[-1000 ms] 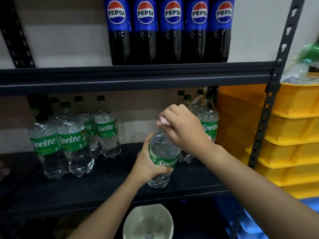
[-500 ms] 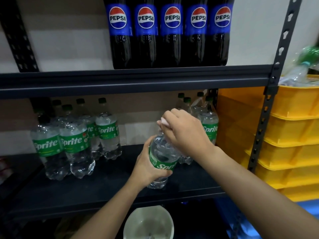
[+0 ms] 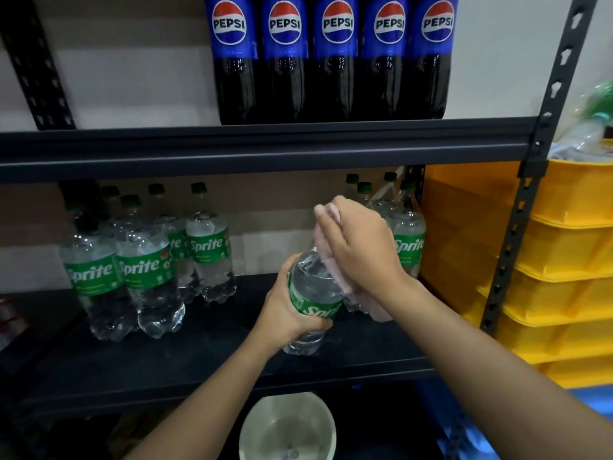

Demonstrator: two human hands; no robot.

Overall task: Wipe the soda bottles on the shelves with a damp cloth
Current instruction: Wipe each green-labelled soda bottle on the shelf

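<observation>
Left hand [image 3: 285,310]: fingers curled round the green label of the Sprite bottle [image 3: 311,293], holding it tipped over the lower shelf [image 3: 205,356].
Right hand [image 3: 358,247]: fingers bent round the pink cloth [image 3: 335,273], pressing it on the top part of the same bottle.
Pink cloth: it hangs down under the right hand, beside the bottle.
Right of the hands: more Sprite bottles [image 3: 406,240] stand at the back of the shelf, just behind the right hand.
Left of the hands: a group of Sprite bottles [image 3: 146,260] stands well apart.
Above the hands: five Pepsi bottles [image 3: 335,58] in a row on the upper shelf [image 3: 258,151].
Below the hands: a pale bowl [image 3: 288,426].
Far right: stacked yellow crates [image 3: 564,260].
</observation>
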